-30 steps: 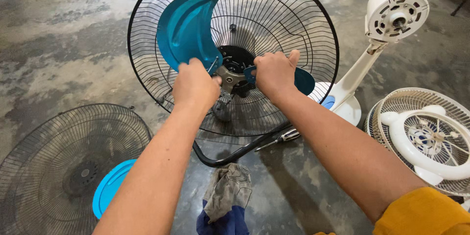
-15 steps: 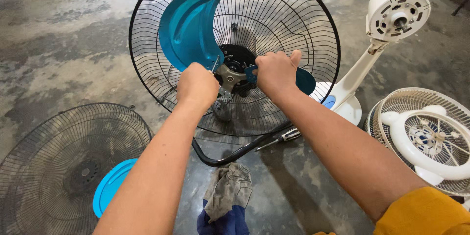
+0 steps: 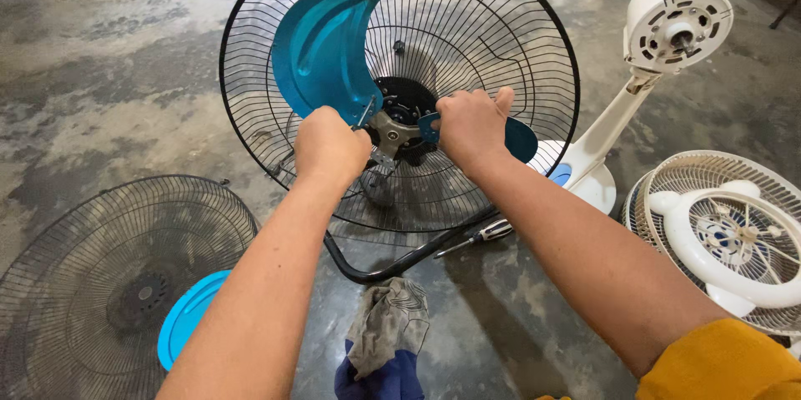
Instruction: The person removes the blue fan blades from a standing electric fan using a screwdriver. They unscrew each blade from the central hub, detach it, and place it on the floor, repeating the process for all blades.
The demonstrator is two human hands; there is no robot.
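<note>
Left hand (image 3: pixel 329 145) and right hand (image 3: pixel 469 123) clenched on teal fan blade (image 3: pixel 325 54) roots | blade likely thin, sharp-edged, flexible; grip by hub (image 3: pixel 392 129).

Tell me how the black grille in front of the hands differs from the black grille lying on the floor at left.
The front grille stands upright on its stand; the floor grille lies flat on the concrete. The front grille has teal blades mounted at its hub, gripped by the left hand and right hand; the floor grille carries none, with only a loose blue blade at its edge. Both are round black wire.
</note>
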